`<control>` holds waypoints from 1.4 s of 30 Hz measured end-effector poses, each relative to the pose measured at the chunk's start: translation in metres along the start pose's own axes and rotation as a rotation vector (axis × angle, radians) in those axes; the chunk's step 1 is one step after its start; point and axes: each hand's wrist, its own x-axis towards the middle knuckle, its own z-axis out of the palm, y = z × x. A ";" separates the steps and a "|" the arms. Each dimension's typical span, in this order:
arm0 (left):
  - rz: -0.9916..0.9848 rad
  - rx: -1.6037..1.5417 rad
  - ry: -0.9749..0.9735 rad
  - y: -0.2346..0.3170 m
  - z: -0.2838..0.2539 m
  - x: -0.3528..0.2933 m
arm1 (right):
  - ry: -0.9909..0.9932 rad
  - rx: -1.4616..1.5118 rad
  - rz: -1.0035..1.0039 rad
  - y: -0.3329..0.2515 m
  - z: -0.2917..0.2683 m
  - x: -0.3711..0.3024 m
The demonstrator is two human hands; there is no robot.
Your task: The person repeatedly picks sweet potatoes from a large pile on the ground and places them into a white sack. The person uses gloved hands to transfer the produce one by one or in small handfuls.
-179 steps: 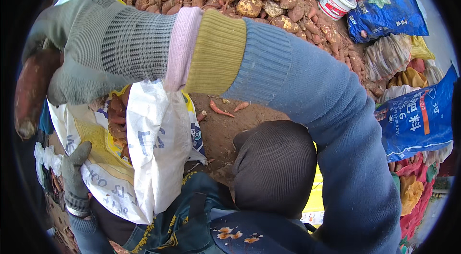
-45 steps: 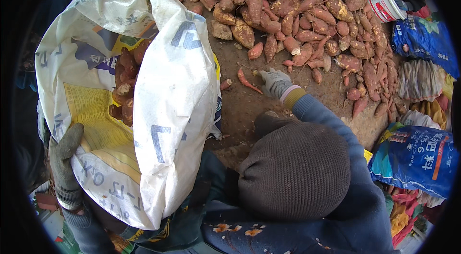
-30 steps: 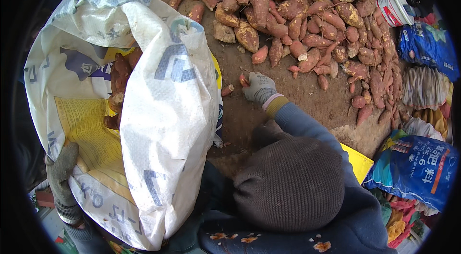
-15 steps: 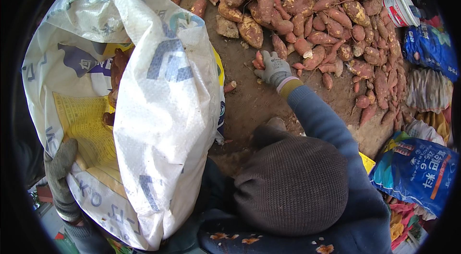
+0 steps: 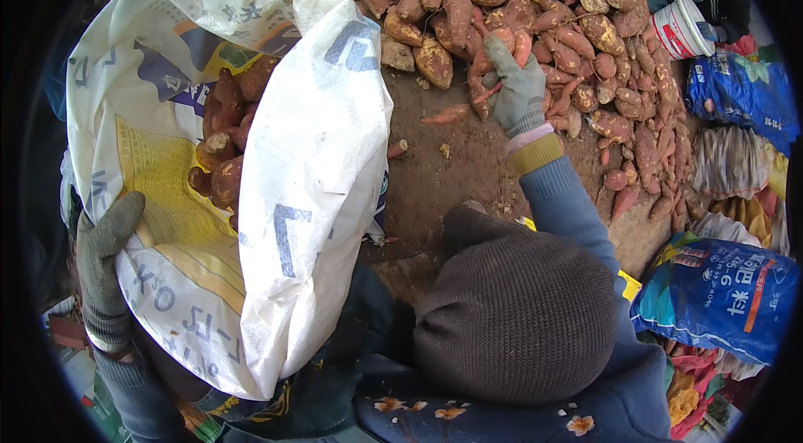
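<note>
My left hand [image 5: 113,246], in a grey knit glove, grips the rim of a large white woven sack [image 5: 314,167] with fingers folded over its edge. Inside the sack lie several reddish sweet potatoes [image 5: 224,167] against the yellow printed lining. My right hand [image 5: 517,87], also gloved, is at the near edge of a big heap of sweet potatoes [image 5: 556,4]. Its fingers are curled round slim sweet potatoes [image 5: 523,47], whose pink ends show past the glove; the palm side is hidden. A thin sweet potato [image 5: 447,114] lies on the dirt left of this hand.
A rounded brown knit shape [image 5: 519,322] fills the lower middle. On the right are a white and red bucket [image 5: 682,27], a blue plastic bag [image 5: 740,96] and another blue printed bag [image 5: 719,297]. Bare dirt ground [image 5: 435,184] shows between sack and heap.
My right hand has moved away and rightward into the heap's edge. A thin sweet potato now lies on the dirt. The sack's mouth shows more of the sweet potatoes inside; the view has shifted slightly.
</note>
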 end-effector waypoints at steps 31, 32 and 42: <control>0.546 0.772 -0.106 -0.031 -0.062 -0.001 | -0.775 -1.780 -0.170 0.155 0.016 -0.041; 0.425 0.657 -0.095 -0.028 -0.058 0.000 | -0.663 -1.723 -0.243 0.152 0.006 -0.048; 0.138 0.003 -0.020 0.006 0.009 0.002 | -0.031 -0.559 -0.964 -0.041 0.029 -0.042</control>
